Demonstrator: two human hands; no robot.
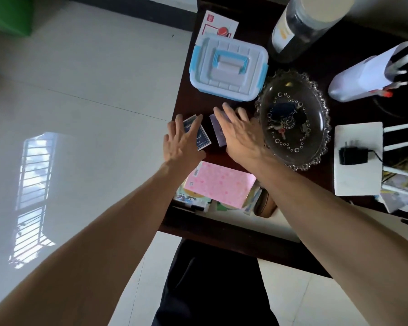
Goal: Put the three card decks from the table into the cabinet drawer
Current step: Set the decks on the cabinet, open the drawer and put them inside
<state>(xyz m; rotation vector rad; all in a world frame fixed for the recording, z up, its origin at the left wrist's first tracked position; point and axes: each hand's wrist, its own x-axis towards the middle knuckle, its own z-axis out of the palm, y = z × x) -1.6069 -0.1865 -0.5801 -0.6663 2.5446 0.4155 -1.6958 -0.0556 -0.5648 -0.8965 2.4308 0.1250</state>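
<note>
A dark blue card deck (201,137) lies on the dark table (316,64) near its left edge. My left hand (181,142) hovers over it with fingers spread, partly covering it. Beside it lies a purple card deck (216,131). My right hand (238,132) is spread flat above that deck and hides most of it. I see no third deck; it may be under my right hand. Below the table edge the cabinet drawer (236,218) stands pulled out, holding a pink packet (219,184) and other papers.
A white box with blue clasps (229,67) stands just behind the decks. A glass dish with keys (292,118) sits right of my right hand. Farther right are a white router (357,158) with a black adapter, a large jar (302,24) and a white holder (368,74).
</note>
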